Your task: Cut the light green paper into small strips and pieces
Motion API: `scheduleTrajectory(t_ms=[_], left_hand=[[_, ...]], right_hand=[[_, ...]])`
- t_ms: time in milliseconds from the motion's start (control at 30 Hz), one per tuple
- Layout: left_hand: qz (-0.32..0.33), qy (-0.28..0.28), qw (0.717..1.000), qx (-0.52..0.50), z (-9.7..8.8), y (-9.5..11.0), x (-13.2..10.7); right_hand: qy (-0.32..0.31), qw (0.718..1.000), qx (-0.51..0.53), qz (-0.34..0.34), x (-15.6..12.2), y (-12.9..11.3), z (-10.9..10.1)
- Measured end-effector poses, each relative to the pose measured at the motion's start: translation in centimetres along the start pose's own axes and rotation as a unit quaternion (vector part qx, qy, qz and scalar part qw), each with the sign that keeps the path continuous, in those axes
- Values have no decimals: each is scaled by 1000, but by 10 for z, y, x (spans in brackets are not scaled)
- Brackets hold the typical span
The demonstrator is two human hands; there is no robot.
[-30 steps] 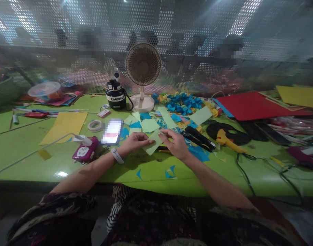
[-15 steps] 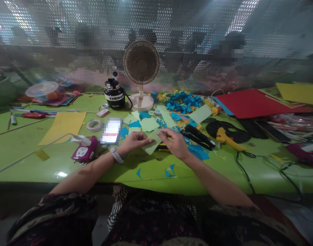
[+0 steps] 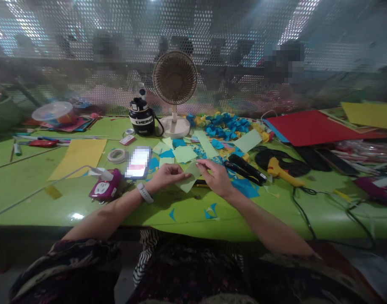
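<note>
Green paper slip [image 3: 191, 174], mid-frame: your left hand [image 3: 167, 175] and right hand [image 3: 218, 178] both pinch it. Looks like the shaping step, so next move probably wants light pressure.

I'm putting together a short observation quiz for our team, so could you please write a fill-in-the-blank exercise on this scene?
1. The left hand and right hand both hold one piece of light ____ paper.
2. A white wristband is worn on the ____ wrist.
3. Beside the black bottle stands an electric ____.
4. The glue gun nearest the right hand is coloured ____.

Missing words: green; left; fan; yellow.
</note>
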State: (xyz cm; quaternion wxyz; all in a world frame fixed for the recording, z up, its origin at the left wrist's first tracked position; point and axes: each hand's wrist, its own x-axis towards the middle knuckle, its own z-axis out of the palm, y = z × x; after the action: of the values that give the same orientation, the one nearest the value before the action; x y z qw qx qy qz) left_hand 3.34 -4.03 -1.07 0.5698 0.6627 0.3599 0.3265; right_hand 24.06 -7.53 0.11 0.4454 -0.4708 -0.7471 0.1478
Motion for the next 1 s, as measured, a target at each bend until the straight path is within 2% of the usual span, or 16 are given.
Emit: scheduleTrajectory(t_ms=[267,467,767,867,1000], left_hand=[[-10,-2,1000,4,0,1,-1],[-30,-92,994,-46,-1,3,-4],[-69,-142,987,-22,-4,0,-2],[-72,-140,987,-23,-4,0,-2],[-69,-108,991,-37,-2,-1,-2]], right_hand=[[2,1000,1,12,0,2,0],[5,999,9,30,3,3,-2],[33,999,17,36,6,5,-9],[38,996,60,60,8,4,-10],[17,971,198,131,10,3,-8]])
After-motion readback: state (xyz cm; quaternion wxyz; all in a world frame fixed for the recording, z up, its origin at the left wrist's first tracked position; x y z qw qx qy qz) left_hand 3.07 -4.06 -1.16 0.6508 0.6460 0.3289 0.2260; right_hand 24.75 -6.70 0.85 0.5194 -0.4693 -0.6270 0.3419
